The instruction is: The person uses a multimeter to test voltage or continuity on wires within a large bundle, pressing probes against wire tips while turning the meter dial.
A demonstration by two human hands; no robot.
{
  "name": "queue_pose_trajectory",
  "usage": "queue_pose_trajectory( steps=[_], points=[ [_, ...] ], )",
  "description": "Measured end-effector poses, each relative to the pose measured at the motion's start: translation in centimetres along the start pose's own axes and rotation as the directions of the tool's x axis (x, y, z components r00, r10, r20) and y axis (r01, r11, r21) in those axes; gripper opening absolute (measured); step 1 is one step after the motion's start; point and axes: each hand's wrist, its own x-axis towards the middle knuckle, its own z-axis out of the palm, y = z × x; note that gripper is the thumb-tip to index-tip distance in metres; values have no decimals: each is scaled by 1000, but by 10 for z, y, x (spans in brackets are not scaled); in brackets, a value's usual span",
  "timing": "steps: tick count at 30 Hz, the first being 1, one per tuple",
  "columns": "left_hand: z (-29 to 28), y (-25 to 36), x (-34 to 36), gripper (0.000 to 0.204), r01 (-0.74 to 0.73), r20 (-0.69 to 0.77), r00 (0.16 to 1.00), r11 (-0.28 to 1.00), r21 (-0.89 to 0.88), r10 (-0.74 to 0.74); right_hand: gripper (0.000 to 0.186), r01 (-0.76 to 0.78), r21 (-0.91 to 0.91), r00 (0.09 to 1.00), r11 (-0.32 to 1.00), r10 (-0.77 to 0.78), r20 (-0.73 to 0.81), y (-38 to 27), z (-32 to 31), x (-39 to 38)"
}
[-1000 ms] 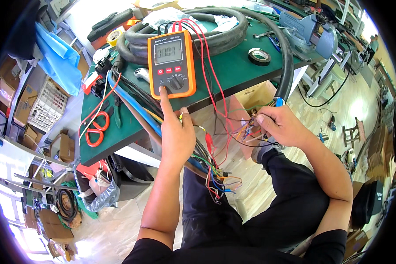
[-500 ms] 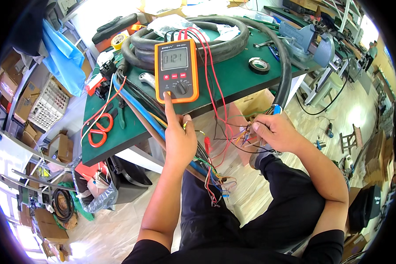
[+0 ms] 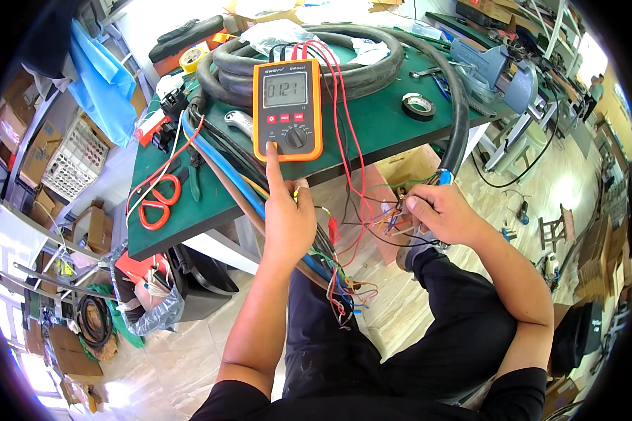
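An orange-framed digital meter (image 3: 288, 112) stands tilted at the table's near edge, its display showing a reading. My left hand (image 3: 288, 223) stretches its index finger onto the yellow button at the meter's lower left. Between that hand's thumb and curled fingers is a yellow-green wire (image 3: 297, 194). My right hand (image 3: 442, 214) pinches a bunch of thin coloured wires (image 3: 393, 215) fanning from the stripped end of a thick black cable (image 3: 458, 130). Red test leads (image 3: 345, 133) run from the meter's top down toward these wires; their far contacts are partly hidden.
On the green table (image 3: 372, 144) lie a coiled cable (image 3: 225, 74), black tape (image 3: 418, 107), red-handled scissors (image 3: 160, 203) and a vise (image 3: 481, 63). Another bundle of loose wire ends (image 3: 344, 291) hangs over my lap. A lined bin (image 3: 154, 309) stands below left.
The view has shifted slightly. My left finger stays on the meter's button, and my right hand keeps its pinch on the wires with hardly any movement.
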Motion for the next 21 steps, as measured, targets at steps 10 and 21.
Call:
queue_pose_trajectory(
  steps=[10,21],
  points=[
    [-2,-7,-10,53,-25,21,999,994,-104,27,28,50,-9,999,999,-50,-12,5,2,1],
    [-7,-3,-16,29,-61,190,980,998,-10,61,29,65,6,997,998,-65,-31,6,0,1]
  ],
)
